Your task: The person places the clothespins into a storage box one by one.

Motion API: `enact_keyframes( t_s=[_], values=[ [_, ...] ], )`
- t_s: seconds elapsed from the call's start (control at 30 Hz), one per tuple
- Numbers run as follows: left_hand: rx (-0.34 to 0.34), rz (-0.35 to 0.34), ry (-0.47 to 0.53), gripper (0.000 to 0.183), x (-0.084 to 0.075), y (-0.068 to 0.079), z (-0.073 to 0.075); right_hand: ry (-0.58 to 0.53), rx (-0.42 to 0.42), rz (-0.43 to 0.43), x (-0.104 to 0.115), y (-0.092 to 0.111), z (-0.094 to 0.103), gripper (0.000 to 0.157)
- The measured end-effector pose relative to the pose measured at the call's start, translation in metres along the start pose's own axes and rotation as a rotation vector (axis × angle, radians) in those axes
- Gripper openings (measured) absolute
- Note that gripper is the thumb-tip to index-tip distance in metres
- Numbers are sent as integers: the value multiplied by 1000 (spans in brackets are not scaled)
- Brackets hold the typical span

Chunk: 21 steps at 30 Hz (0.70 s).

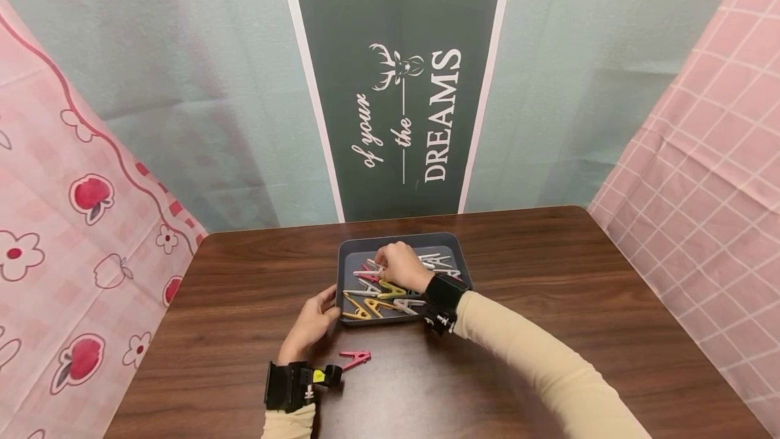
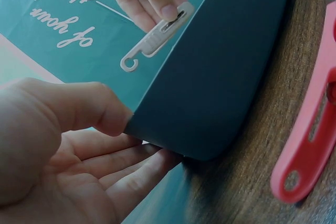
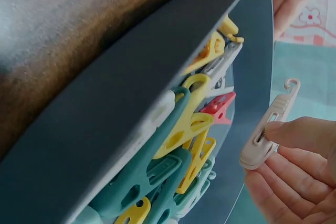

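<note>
A dark grey tray full of clothespins stands on the table. My left hand grips its left side near the front corner, thumb at the rim and fingers against the outside. Over the tray, my right hand pinches a pale clothespin with a small hook at one end. In the right wrist view the thumb presses on its middle and the other fingers lie behind it. Yellow clothespins, green ones and a red one lie jumbled in the tray.
A pink clothespin lies on the brown wooden table in front of the tray, close to the left wrist's camera. Patterned pink cloths hang at both sides. Behind the table is a grey-green cloth with printed lettering.
</note>
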State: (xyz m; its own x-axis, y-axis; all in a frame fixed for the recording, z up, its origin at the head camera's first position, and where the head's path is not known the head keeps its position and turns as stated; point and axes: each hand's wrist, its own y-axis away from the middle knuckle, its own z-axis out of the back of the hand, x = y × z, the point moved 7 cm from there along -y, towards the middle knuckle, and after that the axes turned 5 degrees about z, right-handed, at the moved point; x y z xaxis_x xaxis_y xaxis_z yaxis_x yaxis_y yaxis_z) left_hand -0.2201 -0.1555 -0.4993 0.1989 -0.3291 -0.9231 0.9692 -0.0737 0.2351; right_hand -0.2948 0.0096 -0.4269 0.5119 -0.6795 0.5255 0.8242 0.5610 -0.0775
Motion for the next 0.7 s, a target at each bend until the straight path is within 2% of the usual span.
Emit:
enact_keyframes(
  t_s=[0.13, 0.4, 0.7],
  values=[
    [0, -2, -1, 57, 0, 0, 0, 16, -30, 4, -3, -6, 0, 15],
    [-1, 5, -2, 56, 1, 1, 0, 27, -72, -41, -13, -22, 2, 15],
    [-3, -10, -9, 56, 1, 1, 0, 117, -91, -55, -19, -39, 3, 11]
  ],
)
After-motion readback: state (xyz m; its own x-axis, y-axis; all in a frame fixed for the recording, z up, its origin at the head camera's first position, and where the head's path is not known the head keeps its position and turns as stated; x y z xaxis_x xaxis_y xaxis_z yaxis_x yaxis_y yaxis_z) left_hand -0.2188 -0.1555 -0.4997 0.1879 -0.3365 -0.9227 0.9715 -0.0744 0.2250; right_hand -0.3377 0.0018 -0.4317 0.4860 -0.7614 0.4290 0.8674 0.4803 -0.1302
